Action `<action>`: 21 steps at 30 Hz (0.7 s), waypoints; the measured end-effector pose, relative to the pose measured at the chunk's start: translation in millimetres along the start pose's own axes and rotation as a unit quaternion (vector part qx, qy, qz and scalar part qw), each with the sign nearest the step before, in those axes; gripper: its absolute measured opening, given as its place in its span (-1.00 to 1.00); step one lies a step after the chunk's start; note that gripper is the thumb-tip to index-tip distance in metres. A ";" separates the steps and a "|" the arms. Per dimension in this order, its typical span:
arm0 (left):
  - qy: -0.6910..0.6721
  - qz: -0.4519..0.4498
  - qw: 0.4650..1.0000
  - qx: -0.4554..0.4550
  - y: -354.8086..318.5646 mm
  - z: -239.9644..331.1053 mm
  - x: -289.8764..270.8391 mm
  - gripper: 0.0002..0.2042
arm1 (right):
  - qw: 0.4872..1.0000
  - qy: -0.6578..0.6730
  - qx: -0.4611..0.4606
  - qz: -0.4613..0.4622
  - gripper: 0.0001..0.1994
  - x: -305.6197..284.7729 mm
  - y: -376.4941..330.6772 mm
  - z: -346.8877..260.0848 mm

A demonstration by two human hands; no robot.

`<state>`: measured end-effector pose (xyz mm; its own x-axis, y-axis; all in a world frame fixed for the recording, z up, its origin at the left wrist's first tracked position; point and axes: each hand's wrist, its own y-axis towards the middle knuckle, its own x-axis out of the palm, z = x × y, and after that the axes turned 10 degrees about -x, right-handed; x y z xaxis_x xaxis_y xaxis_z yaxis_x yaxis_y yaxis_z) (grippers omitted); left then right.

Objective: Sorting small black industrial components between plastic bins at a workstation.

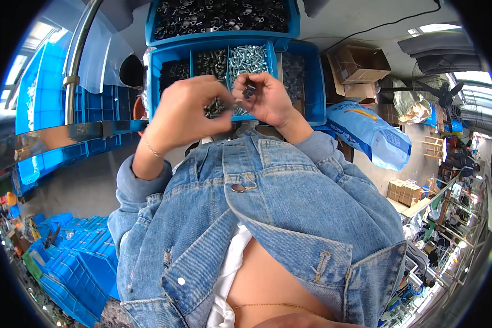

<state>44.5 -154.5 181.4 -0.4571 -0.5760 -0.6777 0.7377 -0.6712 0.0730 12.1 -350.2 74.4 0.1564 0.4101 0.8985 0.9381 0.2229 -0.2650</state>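
Note:
My left hand (188, 112) hangs palm inward over the left part of a divided blue bin (154, 71). Its fingers curl round toward the thumb, and motion smears the tips, so whether they pinch anything is unclear. My right hand (269, 101) is just beside it, over the bin's right part. Between its thumb and bent fingers it grips a small black part (249, 90), mostly covered by the fingers. Below the hands, one compartment holds silver bolts (248, 57), the middle one small dark metal parts (210, 61), and the left one black pieces (175, 72).
Behind stands another blue bin (224, 38) of black clamp-like parts. A blue tray (313, 82) adjoins on the right, near open cardboard boxes (361, 63) and a blue-white sack (369, 134). A metal pole (74, 65) rises at left; blue crates (82, 262) are stacked lower left.

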 end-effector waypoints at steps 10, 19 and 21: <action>0.138 -0.009 0.985 0.107 32.4 -35.8 71.5 -0.72 | 0.883 -0.421 -0.205 -0.043 -0.77 -41.0 9.3 37.2; -0.051 0.055 0.996 -0.038 0.3 -55.3 36.8 -0.79 | 0.988 0.121 0.014 0.089 -0.70 -25.2 17.9 22.1; -0.047 0.073 0.994 -0.073 -8.4 -55.9 35.4 -0.80 | 0.996 0.064 -0.001 0.059 -0.65 -6.7 16.6 22.8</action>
<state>49.9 -143.1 115.9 -0.3793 -0.7086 -0.5951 0.8605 -0.5065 0.0547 19.6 -329.1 56.0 0.3042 0.3177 0.8981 0.9110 0.1786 -0.3718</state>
